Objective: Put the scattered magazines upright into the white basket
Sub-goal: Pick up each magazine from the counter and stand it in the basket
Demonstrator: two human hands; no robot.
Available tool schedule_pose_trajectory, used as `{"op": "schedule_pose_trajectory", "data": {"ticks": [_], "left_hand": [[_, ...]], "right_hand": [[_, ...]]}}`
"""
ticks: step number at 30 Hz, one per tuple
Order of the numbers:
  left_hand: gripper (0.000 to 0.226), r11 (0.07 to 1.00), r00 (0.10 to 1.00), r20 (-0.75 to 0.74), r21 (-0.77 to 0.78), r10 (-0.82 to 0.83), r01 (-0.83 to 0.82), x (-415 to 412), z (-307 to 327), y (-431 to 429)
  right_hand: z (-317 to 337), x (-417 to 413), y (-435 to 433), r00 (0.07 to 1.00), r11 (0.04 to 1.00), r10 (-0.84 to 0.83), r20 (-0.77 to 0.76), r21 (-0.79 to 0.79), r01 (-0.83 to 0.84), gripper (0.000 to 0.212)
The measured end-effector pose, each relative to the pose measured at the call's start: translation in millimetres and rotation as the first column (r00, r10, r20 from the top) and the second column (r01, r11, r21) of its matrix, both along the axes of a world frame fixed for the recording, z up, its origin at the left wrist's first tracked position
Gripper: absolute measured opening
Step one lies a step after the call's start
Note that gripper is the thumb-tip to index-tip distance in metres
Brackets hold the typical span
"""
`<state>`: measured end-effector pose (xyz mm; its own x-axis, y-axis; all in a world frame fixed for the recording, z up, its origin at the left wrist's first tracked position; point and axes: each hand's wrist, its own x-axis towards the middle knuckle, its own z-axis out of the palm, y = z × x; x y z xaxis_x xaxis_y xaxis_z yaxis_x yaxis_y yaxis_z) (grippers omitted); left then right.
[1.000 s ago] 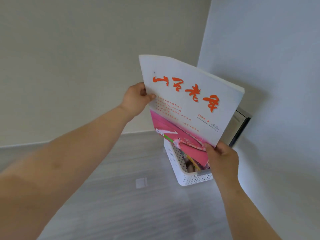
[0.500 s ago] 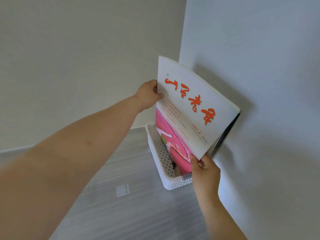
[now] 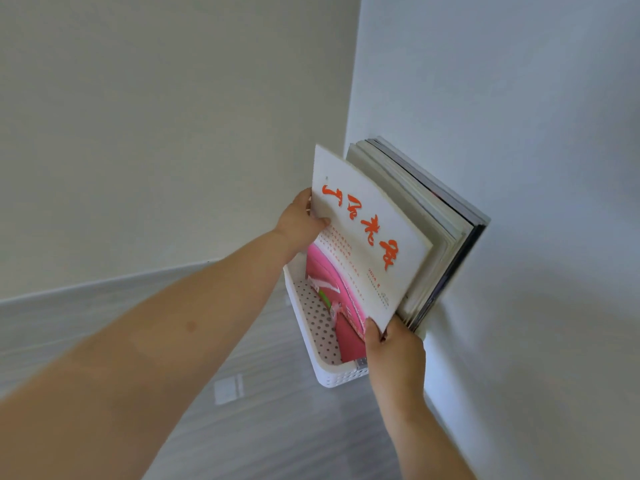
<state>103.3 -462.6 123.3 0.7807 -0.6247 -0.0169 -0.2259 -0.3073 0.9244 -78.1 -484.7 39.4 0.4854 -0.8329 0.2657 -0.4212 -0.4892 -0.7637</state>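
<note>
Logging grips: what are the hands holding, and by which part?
The white magazine: left hand grips its upper left edge, right hand its lower corner.

One basket, perhaps five magazines.

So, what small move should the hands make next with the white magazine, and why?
Probably lower the white magazine and tip it upright against the standing magazines. The left hand and right hand both grip it, and it leans tilted over the white basket, beside that stack but not yet flush with it.
</note>
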Motion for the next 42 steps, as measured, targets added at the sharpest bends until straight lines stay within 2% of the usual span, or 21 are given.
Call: {"op": "schedule_pose_trajectory", "data": {"ticks": [3,10,16,19,22,26,30,35,39,42], "left_hand": [[0.076,0.999,0.998,-0.029,-0.017,-0.052,0.052,-8.5,-12.7,1.8],[0.085,0.970,0.948,-0.206,-0.041,-0.242,0.239,-31.6,-36.4,-4.5],[0.085,0.969,0.952,-0.182,-0.052,-0.245,0.240,-40.4,-35.7,-3.8],[0.088,0.955,0.940,-0.184,0.018,-0.286,0.295,-45.5,-33.9,3.2],[0.077,0.948,0.944,-0.131,0.059,-0.303,0.312,-51.3,-31.3,18.7],[0.049,0.982,0.981,-0.043,-0.004,-0.190,0.190,-60.3,-29.8,60.4],[0.024,0.995,0.999,-0.028,-0.093,0.015,-0.018,-59.5,-35.7,129.5],[0.019,0.970,0.971,-0.084,-0.069,0.226,-0.232,-52.4,-62.4,248.5],[0.018,0.904,0.896,-0.131,-0.002,0.424,-0.428,-55.5,-78.9,355.0],[0.017,0.838,0.831,-0.112,0.062,0.545,-0.542,-56.1,-89.7,433.5]], "right_hand": [[-1.0,1.1,1.1,1.000,1.000,-0.017,-0.015,-0.026,0.016,0.021],[3.7,-9.5,-1.5,0.991,0.996,-0.065,0.117,-0.052,0.071,0.022],[8.9,-23.0,-15.4,0.994,0.993,-0.107,0.010,-0.044,0.108,0.037],[8.7,-25.6,-15.3,0.994,0.994,-0.105,-0.045,-0.043,0.103,0.037],[7.2,-26.9,-10.6,0.995,0.996,-0.075,-0.072,-0.047,0.072,0.032],[8.8,-30.0,7.6,0.996,0.998,-0.051,-0.072,-0.037,0.048,0.021],[10.3,-26.8,42.1,0.997,0.997,0.051,-0.055,-0.058,-0.054,0.015],[3.6,-3.3,108.6,0.970,0.975,0.218,-0.104,-0.017,-0.221,0.009],[-9.9,22.3,176.7,0.920,0.933,0.356,-0.161,0.016,-0.358,0.006],[-21.6,43.1,233.3,0.885,0.906,0.414,-0.212,-0.004,-0.424,0.005]]}}
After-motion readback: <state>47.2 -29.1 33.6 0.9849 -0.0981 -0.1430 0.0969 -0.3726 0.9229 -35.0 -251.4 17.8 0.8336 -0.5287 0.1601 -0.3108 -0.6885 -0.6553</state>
